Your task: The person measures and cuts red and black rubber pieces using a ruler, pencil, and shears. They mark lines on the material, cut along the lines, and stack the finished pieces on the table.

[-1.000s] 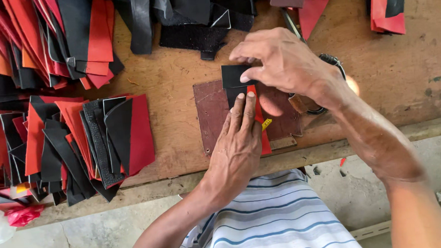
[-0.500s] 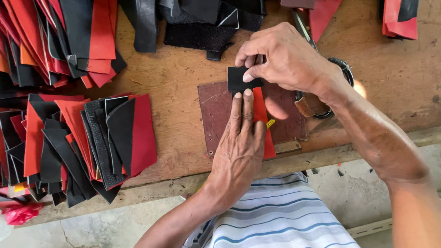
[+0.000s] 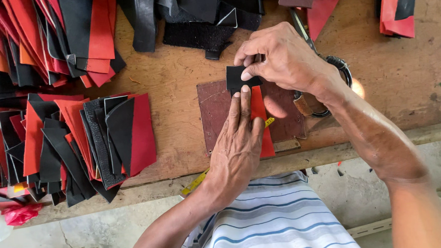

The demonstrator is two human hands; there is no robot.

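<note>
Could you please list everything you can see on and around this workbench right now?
workbench: one, brown wood, fills the view
cutting mat: one, dark maroon, centre
small black piece: one, black, pinched at the mat's top
red piece: one, red, on the mat under the fingers
stacked pieces: many, red and black, left and top
scissors: one, dark handles, behind the right wrist
yellow strip: one, front edge
left hand: pressing flat on the red piece
right hand: pinching the small black piece

Small black leather piece (image 3: 236, 78): flat, roughly square, pinched at its upper right edge. It overlaps the top of a narrow red leather strip (image 3: 261, 117), pressed lengthwise onto a brown work pad (image 3: 215, 114).
</note>
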